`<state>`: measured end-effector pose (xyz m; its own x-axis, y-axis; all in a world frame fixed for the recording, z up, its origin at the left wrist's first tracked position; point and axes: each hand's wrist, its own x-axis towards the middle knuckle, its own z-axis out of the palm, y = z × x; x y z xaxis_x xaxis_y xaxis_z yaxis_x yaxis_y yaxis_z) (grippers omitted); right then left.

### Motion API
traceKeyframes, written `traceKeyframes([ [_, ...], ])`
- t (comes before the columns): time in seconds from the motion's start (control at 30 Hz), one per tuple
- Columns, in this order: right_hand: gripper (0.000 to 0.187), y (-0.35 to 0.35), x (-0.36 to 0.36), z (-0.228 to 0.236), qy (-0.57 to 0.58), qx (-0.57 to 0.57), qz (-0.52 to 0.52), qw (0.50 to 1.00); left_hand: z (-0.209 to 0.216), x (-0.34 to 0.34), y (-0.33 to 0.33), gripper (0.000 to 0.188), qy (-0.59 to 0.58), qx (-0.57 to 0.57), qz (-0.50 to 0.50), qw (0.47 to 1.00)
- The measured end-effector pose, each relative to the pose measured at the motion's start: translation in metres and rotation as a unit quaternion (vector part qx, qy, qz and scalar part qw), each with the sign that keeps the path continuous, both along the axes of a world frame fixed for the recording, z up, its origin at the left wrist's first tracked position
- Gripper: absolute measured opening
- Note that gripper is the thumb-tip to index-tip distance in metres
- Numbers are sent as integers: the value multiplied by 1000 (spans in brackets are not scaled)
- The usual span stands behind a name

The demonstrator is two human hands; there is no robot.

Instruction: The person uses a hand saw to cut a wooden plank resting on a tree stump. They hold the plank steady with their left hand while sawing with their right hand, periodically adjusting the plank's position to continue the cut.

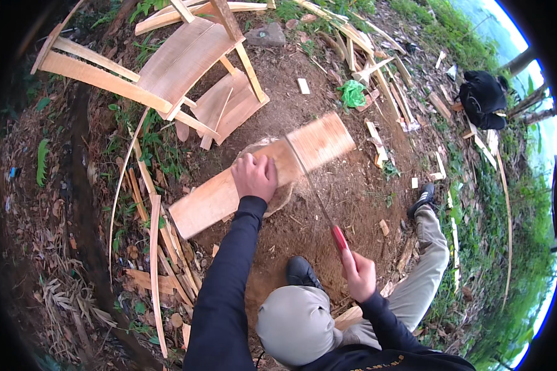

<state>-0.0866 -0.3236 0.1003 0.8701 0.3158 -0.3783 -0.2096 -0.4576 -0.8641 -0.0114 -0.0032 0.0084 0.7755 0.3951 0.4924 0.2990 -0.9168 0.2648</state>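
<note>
A wide, pale wooden board [205, 205] lies slanted across a tree stump [283, 201]. My left hand [254, 177] is closed with curled fingers, pressing down on the board near its middle. In my right hand [358, 275] is the red handle of a handsaw [317, 196], gripped in closed fingers. The saw's thin blade runs away from me and crosses the board to the right of my left hand. Its teeth sit at a line across the wood, and the board's far right part extends past the blade. How deep the cut goes cannot be made out.
A wooden chair-like frame [189, 52] lies tipped at the far left. Long wood strips [155, 272] lie left of me, and more planks [387, 80] lie far right. A green plastic bag [352, 94] rests on the soil. A person in black [481, 99] is at the right.
</note>
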Motion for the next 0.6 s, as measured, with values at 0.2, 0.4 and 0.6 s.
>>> traceKeyframes([
  [0.2,44,45,60,-36,-80,36,36,995,-2,6,-2,23,-4,14,97,995],
  [0.4,36,5,40,-22,15,93,23,995,4,7,-1,40,-35,-21,137,990],
  [0.6,46,-42,41,15,-10,237,72,969,-1,-1,2,59,-21,-34,97,994],
])
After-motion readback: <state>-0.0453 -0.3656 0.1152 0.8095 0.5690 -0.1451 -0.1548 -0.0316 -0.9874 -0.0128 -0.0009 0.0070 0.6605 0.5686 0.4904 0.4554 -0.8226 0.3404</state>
